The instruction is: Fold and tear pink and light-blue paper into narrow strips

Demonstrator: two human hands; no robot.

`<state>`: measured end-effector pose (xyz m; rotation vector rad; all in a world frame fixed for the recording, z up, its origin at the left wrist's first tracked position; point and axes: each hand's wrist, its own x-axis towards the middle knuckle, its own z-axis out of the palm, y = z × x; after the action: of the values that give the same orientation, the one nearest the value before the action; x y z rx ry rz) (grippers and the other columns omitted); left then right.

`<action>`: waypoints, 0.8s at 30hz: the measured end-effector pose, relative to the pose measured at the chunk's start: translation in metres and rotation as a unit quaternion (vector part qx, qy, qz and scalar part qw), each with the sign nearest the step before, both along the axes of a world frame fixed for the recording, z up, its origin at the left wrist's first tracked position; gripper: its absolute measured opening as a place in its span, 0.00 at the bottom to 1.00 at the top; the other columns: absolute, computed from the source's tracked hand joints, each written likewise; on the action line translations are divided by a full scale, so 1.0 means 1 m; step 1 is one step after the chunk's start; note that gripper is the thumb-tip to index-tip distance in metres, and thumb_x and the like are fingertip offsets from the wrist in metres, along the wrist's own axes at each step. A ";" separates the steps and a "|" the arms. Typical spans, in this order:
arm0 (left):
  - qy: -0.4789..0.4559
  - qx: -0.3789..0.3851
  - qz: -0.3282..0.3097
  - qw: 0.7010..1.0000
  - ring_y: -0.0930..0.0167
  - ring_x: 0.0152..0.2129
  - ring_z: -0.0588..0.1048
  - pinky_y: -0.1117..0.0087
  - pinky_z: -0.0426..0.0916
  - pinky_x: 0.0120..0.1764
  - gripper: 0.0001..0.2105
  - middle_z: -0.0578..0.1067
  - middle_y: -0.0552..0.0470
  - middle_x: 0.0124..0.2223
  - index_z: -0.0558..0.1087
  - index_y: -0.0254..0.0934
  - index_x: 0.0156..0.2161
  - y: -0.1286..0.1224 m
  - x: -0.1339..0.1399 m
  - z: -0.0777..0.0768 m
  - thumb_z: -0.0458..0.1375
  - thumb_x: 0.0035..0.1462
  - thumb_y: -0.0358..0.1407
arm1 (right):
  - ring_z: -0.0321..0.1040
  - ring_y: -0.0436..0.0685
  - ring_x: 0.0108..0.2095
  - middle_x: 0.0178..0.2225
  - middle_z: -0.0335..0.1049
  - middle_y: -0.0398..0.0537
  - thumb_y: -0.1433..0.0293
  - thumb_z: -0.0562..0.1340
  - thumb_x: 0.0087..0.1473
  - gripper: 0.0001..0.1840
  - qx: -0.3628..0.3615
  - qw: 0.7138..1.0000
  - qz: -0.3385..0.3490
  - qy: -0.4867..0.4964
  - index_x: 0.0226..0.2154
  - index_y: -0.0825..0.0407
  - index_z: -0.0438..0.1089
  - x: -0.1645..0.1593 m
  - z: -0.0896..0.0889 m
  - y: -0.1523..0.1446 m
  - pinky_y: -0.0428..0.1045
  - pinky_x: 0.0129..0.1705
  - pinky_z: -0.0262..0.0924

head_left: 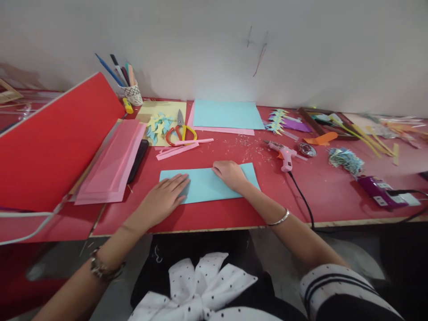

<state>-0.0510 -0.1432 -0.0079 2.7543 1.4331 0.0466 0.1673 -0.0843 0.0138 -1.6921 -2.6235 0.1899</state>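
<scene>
A folded sheet of light-blue paper [203, 186] lies flat across the red table in front of me. My left hand [170, 189] rests on its left end, palm down with fingers stretched out. Over the paper's far edge, right of the middle, my right hand [230, 174] is closed, its fingers curled against the sheet; the fingertips are partly hidden. Thin pink paper strips [179, 150] and scissors [181, 129] with red and yellow handles lie beyond the left hand. To the right of the paper is a pink glue gun [283, 155] with a lit red light.
Pink sheets [110, 162] and a raised red board [63, 147] stand left. Light-blue sheets [227, 115] lie against the wall, near a pen cup [133, 94]. On the right are a purple power strip [379, 191], a fringed paper bundle [346, 160] and the glue gun's black cable [302, 196].
</scene>
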 end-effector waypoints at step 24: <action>-0.029 -0.034 0.034 0.998 0.63 0.58 0.51 0.55 0.50 0.55 0.32 0.53 0.45 0.61 0.51 0.39 0.59 0.017 0.000 -0.010 0.40 0.54 0.55 | 0.40 0.55 0.60 0.60 0.45 0.53 0.53 0.46 0.55 0.34 -0.008 0.973 0.228 0.019 0.58 0.56 0.47 0.010 -0.015 -0.089 0.56 0.59 0.37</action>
<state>-0.0513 -0.1266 -0.0178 2.6287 1.4837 0.0763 0.1770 -0.1735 -0.0010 -1.0482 -2.9430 0.2435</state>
